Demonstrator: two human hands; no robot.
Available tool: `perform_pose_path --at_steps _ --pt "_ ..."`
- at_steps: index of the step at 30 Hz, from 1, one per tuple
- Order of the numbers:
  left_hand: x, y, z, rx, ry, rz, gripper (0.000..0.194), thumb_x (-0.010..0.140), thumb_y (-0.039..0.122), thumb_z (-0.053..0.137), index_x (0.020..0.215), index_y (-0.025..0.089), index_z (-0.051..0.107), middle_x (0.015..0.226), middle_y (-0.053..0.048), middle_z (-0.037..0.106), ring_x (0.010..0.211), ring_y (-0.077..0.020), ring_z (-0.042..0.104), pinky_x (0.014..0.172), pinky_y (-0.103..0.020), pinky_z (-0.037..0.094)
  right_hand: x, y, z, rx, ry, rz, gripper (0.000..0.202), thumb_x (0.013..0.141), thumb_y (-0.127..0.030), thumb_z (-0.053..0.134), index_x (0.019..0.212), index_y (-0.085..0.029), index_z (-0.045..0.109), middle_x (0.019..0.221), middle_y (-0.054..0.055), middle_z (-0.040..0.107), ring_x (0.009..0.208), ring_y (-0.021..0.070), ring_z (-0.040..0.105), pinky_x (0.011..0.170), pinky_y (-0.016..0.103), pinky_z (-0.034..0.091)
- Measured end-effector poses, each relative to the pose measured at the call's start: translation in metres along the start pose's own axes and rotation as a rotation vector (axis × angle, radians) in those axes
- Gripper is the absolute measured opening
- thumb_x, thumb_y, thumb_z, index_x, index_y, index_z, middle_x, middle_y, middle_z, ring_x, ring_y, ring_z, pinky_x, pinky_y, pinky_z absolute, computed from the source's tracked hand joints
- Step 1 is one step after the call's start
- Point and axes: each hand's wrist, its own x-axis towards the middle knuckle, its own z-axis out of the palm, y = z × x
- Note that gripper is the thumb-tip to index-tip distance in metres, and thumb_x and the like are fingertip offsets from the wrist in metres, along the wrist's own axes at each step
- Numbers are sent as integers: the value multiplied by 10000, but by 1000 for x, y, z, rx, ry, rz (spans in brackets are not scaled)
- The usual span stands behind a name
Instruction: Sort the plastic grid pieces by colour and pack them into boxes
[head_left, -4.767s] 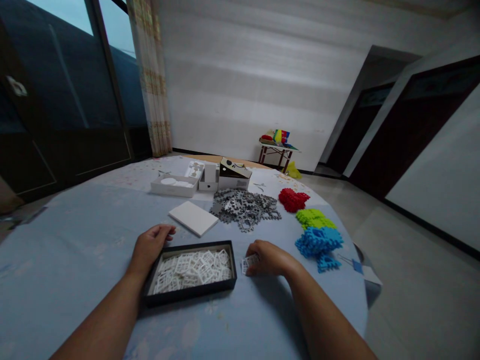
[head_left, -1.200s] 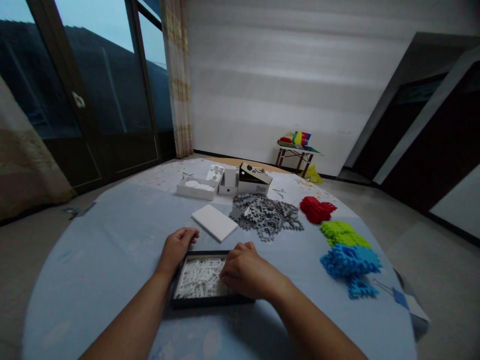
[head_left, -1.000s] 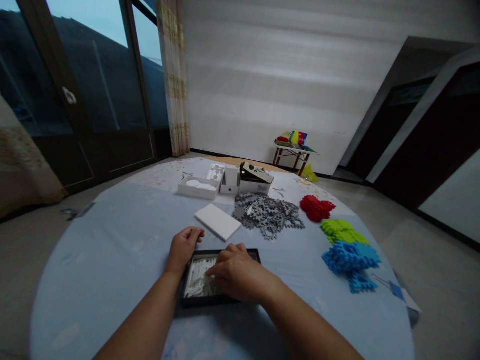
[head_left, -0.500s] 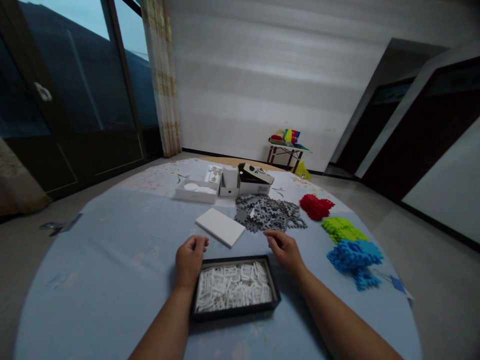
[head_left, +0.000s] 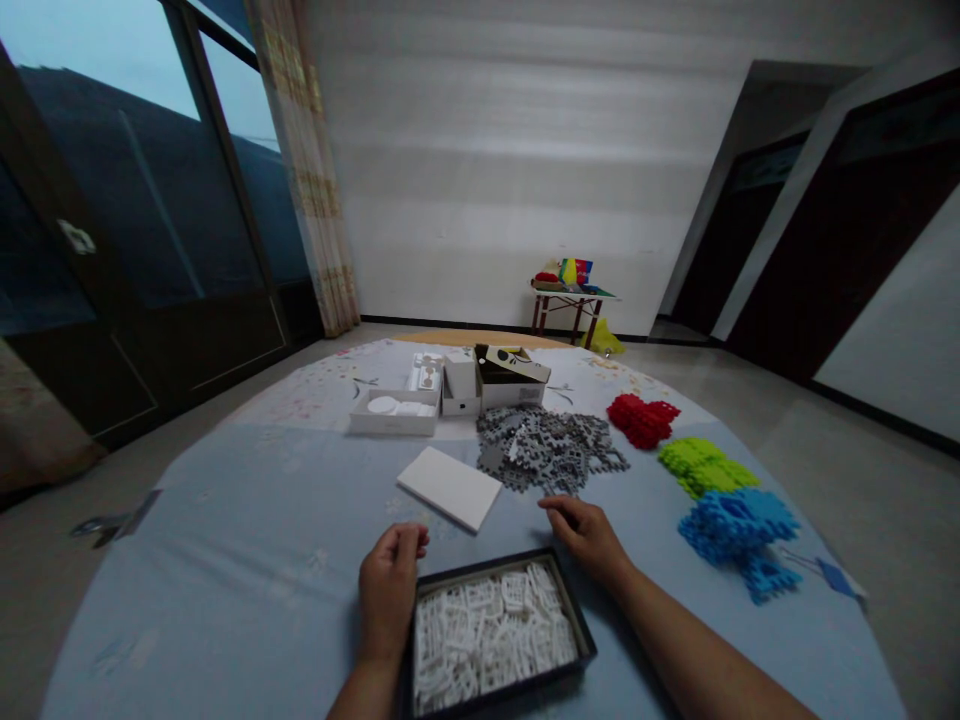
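Note:
A black tray [head_left: 487, 564] filled with several white lattice pieces [head_left: 495, 630] lies on the blue tablecloth [head_left: 247, 520] right in front of me. My left hand [head_left: 390, 590] is curled around the tray's far left corner and holds it. My right hand [head_left: 589, 535] rests on the cloth just beyond the tray's far right corner, fingers loosely bent and empty. It lies between the tray and a heap of grey interlocking pieces [head_left: 551, 450].
A flat white lid [head_left: 450, 488] lies beyond the tray. Red [head_left: 643, 420], green [head_left: 705, 465] and blue [head_left: 739, 520] piles run along the right edge. An open white box [head_left: 394, 412] and a cardboard box [head_left: 510, 375] stand at the back. A small table [head_left: 570, 295] stands by the wall.
My right hand left the tray, where it lay on the white pieces, and moved out to the cloth at its far right. My left hand stayed at the tray's corner.

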Motion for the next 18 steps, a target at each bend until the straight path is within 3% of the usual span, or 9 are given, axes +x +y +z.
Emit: perform_pose_path --at_steps 5,10,18 --pt "1 -2 -3 -23 -3 -22 352 649 514 478 648 190 617 668 -61 661 655 -207 610 653 -322 487 3 -4 -2 8 -10 3 292 820 -299 435 940 -151 656 752 53 665 658 164 596 642 286 470" --pt "3 -2 -3 -54 13 -22 362 628 529 495 637 187 615 661 -59 662 647 -207 610 653 -325 487 5 -12 -6 -13 24 -94 245 811 -257 469 947 -155 645 790 60 658 677 156 588 672 291 468" --pt "9 -4 -3 -50 -3 12 385 605 528 504 653 167 628 651 -53 659 630 -206 605 650 -330 478 11 -45 -10 -43 11 -204 301 775 -285 553 1053 -175 587 938 65 608 866 169 552 792 306 441"
